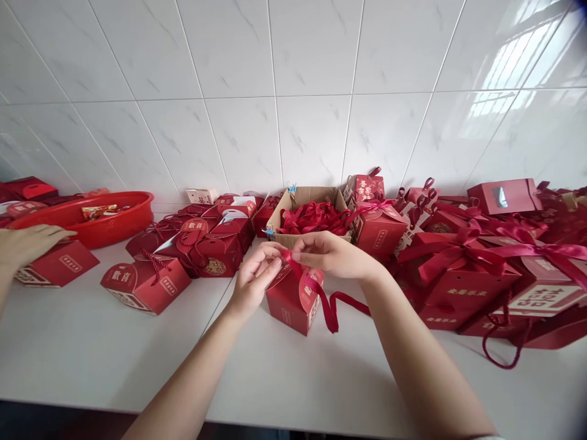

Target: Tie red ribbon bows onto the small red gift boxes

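A red gift box (291, 304) stands on the white table, between my two hands. A red ribbon (329, 308) runs over its top, and its loose end trails off to the right, passing behind my right forearm. My left hand (258, 272) is at the box's upper left corner, with thumb and fingers pinched on the ribbon. Just right of it, my right hand (321, 250) also pinches the ribbon above the lid. The fingertips of both hands nearly meet there.
Behind the box sits a cardboard box (306, 194) of red ribbons. Ribboned boxes (463, 293) crowd the right; more red boxes (149, 284) and a red basin (98, 226) are left. Another person's hand (34, 241) touches a box at far left.
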The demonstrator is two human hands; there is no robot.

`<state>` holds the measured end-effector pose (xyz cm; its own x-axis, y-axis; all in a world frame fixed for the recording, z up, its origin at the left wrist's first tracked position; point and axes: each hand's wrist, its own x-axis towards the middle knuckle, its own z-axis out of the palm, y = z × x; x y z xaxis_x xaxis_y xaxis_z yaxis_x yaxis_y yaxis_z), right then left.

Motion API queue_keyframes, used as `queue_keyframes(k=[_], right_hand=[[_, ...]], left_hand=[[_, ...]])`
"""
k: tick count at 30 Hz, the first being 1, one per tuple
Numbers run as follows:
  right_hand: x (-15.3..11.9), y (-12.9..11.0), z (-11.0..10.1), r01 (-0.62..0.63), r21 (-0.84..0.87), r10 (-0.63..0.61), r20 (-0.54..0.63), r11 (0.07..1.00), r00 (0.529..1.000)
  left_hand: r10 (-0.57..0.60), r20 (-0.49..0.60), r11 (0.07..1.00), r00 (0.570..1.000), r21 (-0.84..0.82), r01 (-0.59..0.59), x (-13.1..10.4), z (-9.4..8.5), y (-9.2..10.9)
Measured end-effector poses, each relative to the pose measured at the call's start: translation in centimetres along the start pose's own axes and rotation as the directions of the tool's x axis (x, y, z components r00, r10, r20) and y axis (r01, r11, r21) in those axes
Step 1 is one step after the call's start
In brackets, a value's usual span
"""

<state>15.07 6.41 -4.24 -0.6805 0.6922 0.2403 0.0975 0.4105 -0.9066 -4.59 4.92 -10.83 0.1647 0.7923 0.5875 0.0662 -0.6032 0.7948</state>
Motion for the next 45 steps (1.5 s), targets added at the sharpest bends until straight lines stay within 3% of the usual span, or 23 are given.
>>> queue_keyframes(k=[4,8,11,14,16,20,23,25,27,32,45], right_hand=[[-1.3,-1.8,-0.5,0.086,0.066,-0.065,-0.266,0.994,0.962],[-3.2,-3.4,-1.4,0.290,0.014,-0.244,-0.503,0.957,0.829],[-4.5,-4.1,-1.9,0.363,-0.016,-0.288,-0.642,0.932,0.710],[-5.0,-4.3,-2.0,0.370,-0.005,-0.269,-0.698,0.929,0.664],[-4.7,-4.1,-2.0,0.345,0.030,-0.234,-0.680,0.938,0.695],[-2.8,-2.8,-1.5,0.237,0.148,-0.114,-0.568,0.960,0.815],[-0.8,-1.3,-0.5,0.030,0.129,0.031,-0.453,0.991,0.891],[0.4,0.0,0.4,-0.129,0.052,0.139,-0.373,0.990,0.917],[1.4,1.3,1.2,-0.221,-0.041,0.196,-0.323,0.975,0.926],[2.7,3.7,2.5,-0.305,-0.205,0.243,-0.279,0.930,0.929],[2.6,4.1,2.2,-0.355,-0.239,0.288,-0.273,0.904,0.918]], left_hand=[[0.147,0.053,0.937,0.988,0.314,-0.156,0.0,0.0,0.2],[0.197,0.155,0.846,0.968,0.472,-0.248,0.0,0.2,0.4],[0.193,0.170,0.809,0.966,0.530,-0.254,0.0,0.3,0.2],[0.185,0.156,0.787,0.970,0.567,-0.241,-0.1,0.2,-0.3],[0.189,0.117,0.773,0.975,0.595,-0.221,-0.2,0.1,-0.7],[0.205,-0.004,0.786,0.979,0.597,-0.163,-0.3,-0.2,-1.4],[0.203,-0.033,0.807,0.979,0.571,-0.148,-0.2,-0.4,-1.5],[0.193,-0.045,0.819,0.980,0.557,-0.136,-0.1,-0.4,-1.6],[0.173,-0.062,0.834,0.983,0.541,-0.113,-0.1,-0.5,-1.7],[0.157,-0.085,0.868,0.984,0.486,-0.097,-0.2,-0.4,-1.9],[0.155,-0.104,0.873,0.982,0.480,-0.087,-0.2,-0.4,-1.9]])
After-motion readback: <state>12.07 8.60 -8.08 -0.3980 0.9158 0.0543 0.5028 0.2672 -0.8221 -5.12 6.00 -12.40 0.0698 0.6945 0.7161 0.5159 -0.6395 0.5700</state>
